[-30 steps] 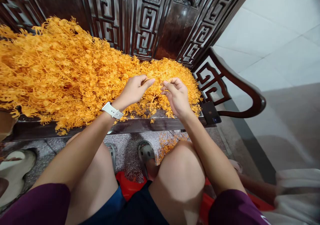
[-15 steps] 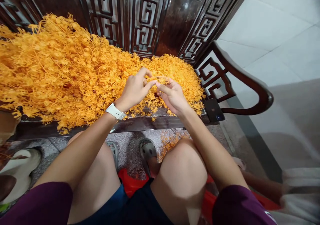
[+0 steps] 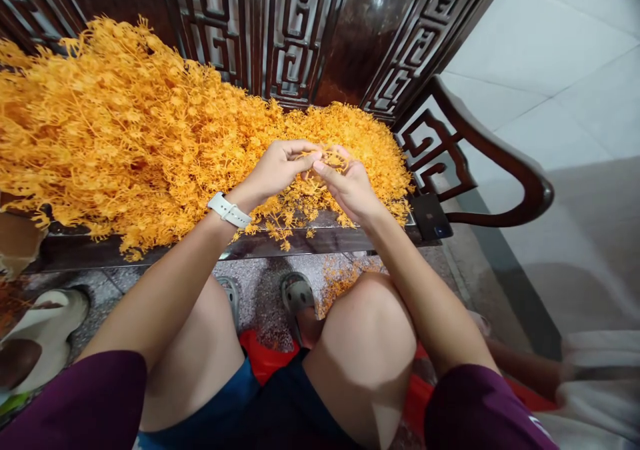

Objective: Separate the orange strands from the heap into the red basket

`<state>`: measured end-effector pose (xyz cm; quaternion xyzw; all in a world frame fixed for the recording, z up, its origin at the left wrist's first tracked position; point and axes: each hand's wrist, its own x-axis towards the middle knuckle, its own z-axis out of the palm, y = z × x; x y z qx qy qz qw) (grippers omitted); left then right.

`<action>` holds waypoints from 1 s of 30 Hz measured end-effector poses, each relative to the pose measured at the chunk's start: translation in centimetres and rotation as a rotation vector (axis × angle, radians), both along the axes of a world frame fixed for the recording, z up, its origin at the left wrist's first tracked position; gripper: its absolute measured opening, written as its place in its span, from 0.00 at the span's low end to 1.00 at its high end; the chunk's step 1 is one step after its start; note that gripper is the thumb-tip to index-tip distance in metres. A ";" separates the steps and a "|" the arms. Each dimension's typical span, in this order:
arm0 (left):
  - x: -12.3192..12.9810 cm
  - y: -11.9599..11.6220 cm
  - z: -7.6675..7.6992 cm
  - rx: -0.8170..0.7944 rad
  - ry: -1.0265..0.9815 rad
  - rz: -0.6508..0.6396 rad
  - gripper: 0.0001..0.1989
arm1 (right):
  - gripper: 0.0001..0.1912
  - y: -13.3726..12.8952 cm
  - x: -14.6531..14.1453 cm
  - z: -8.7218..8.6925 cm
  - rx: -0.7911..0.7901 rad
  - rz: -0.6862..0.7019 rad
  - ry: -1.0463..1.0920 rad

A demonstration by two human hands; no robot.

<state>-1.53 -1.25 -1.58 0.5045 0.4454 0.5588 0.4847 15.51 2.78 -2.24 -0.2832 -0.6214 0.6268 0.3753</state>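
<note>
Orange plastic-looking sprigs (image 3: 150,137) lie heaped along the dark wooden bench, with a smaller mound on the right. Above the bench's front part, my left hand (image 3: 283,165), with a white watch (image 3: 229,211) on the wrist, pinches an orange piece between thumb and fingers. My right hand (image 3: 350,185) meets it, thumb tip close to the left thumb, its fingers closed around an orange sprig (image 3: 335,160). Parts of both the sprig and the right fingers are hidden behind the thumbs. A few loose sprigs hang at the bench's front edge (image 3: 320,240) below the hands.
A dark phone (image 3: 430,218) lies at the bench's right end beside the curved armrest (image 3: 530,190). The carved backrest (image 3: 350,43) rises behind the heap. Cardboard (image 3: 20,237) is at the left. Below are sandals, a red stool (image 3: 265,358) and orange scraps (image 3: 345,280).
Both thumbs and fingertips have come closer together, and my left hand has moved slightly right. Another sprig now hangs over the bench's front edge. The view has shifted slightly.
</note>
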 end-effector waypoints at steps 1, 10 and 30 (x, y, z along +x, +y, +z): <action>-0.1 -0.1 0.1 -0.020 -0.003 -0.006 0.05 | 0.20 0.0 0.0 -0.1 0.019 0.001 -0.011; -0.6 0.9 -1.6 0.219 0.229 0.241 0.05 | 0.22 0.3 -0.2 -0.6 0.092 -0.046 -0.132; -1.2 1.8 -0.5 -0.006 -0.205 0.453 0.11 | 0.13 -2.5 -3.2 1.5 -0.156 0.136 -0.039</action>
